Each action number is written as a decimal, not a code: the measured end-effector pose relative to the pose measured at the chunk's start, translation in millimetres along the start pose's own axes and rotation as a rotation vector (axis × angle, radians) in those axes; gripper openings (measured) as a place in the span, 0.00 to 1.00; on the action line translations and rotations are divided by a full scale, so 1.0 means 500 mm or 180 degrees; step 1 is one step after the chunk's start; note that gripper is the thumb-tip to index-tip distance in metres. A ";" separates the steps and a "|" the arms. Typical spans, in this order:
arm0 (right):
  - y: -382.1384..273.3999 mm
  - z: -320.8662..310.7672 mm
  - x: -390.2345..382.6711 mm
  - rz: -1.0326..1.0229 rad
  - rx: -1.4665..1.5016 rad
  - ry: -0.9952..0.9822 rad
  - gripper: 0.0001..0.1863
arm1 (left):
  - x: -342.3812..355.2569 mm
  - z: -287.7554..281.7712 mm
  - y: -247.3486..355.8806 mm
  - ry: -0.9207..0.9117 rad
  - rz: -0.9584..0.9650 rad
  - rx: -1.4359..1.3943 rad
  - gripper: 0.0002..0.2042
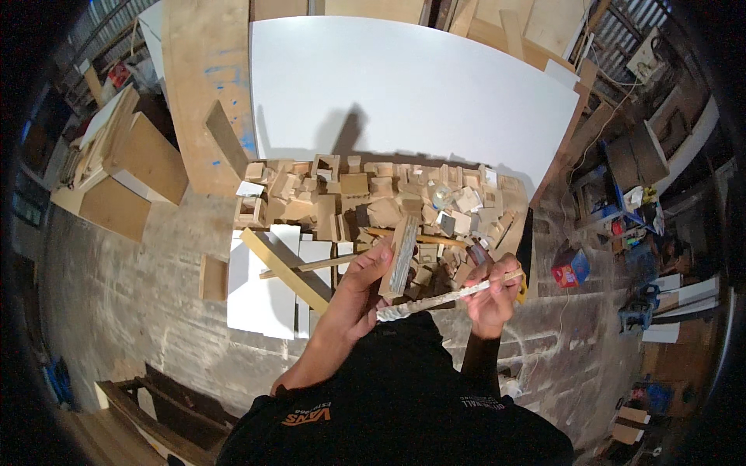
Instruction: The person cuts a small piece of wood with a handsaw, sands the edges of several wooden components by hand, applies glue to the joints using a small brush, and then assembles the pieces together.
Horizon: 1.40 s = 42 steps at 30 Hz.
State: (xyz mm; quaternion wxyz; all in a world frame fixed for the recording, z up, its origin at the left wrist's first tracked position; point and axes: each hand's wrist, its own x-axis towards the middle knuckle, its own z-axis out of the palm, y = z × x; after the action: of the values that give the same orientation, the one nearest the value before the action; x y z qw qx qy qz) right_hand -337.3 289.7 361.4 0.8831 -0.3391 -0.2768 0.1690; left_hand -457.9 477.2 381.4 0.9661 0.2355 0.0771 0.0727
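The fingers of the left hand [357,293] grip a wooden block [400,260] held upright at a tilt, with one rough, greyish-white face showing. The fingers of the right hand [491,299] pinch a thin strip [443,298] with a ragged, whitish edge; it slants down to the left until its far end lies close by the left hand, and whether they touch there I cannot tell. Both pieces are in front of the person's black shirt [396,388], on the near side of a heap of wooden offcuts [353,185].

An orange-brown rod [439,240] lies in the heap just beyond the block, and a clear, roundish item [441,194] sits farther back among the pieces. To the left, a pale wooden bar [284,268] lies diagonally over white panels [260,311]. The surface beneath the heap is mostly hidden. A large white board [412,85] spreads behind it, catching a dark shadow.

Farther out, the worn grey floor [175,272] is streaked and patchy. A tall wooden panel [206,46] with blue marks and a brown wooden box [148,167] stand on the left. On the right are a red-and-blue container [571,268] and a blue stool [637,311], with corrugated metal [633,19] at the upper edge.
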 end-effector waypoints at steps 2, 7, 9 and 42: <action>0.001 -0.011 -0.002 -0.0077 0.0164 0.0039 0.11 | 0.001 0.009 -0.007 0.0119 -0.0016 0.0023 0.20; 0.009 -0.039 0.012 -0.0178 -0.0016 0.0439 0.10 | -0.011 0.022 -0.021 0.0391 -0.0138 -0.0049 0.19; 0.013 -0.056 0.025 -0.0315 -0.0150 0.0713 0.10 | -0.014 0.017 -0.023 0.0316 -0.0183 -0.0130 0.19; 0.048 -0.050 0.051 -0.0010 0.0281 0.0390 0.08 | -0.022 0.008 0.009 0.0367 -0.0022 0.0400 0.24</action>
State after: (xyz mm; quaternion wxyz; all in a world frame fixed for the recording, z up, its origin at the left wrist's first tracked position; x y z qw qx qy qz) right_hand -304.6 306.6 339.0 0.9127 -0.3091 -0.2150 0.1586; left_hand -468.5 477.2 388.5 0.9436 0.2908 0.1379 0.0778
